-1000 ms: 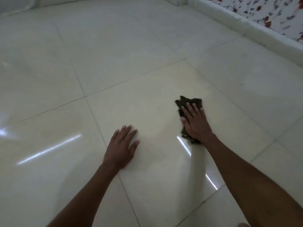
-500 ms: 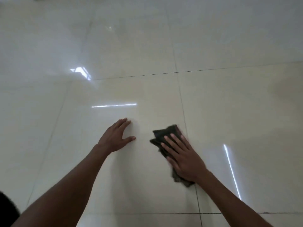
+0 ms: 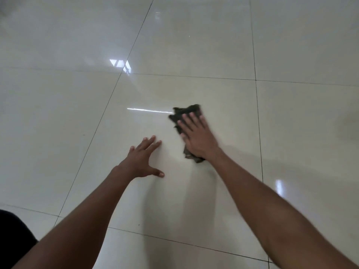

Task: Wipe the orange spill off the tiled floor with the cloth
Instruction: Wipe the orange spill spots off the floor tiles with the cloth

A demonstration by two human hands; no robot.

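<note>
My right hand [image 3: 196, 138] lies flat on the cloth [image 3: 186, 113], fingers straight and slightly spread, pressing it onto the tiled floor [image 3: 213, 55]. My left hand [image 3: 141, 160] is flat on the tile just left and nearer, fingers splayed wide, thumb out, holding nothing. The cloth is dark and crumpled, long axis running near-to-far, far end poking past my fingertips, near end sticking out under my wrist. It sits mid-tile, right of centre. Can't make out any orange spill; glossy tiles, bright reflections.
</note>
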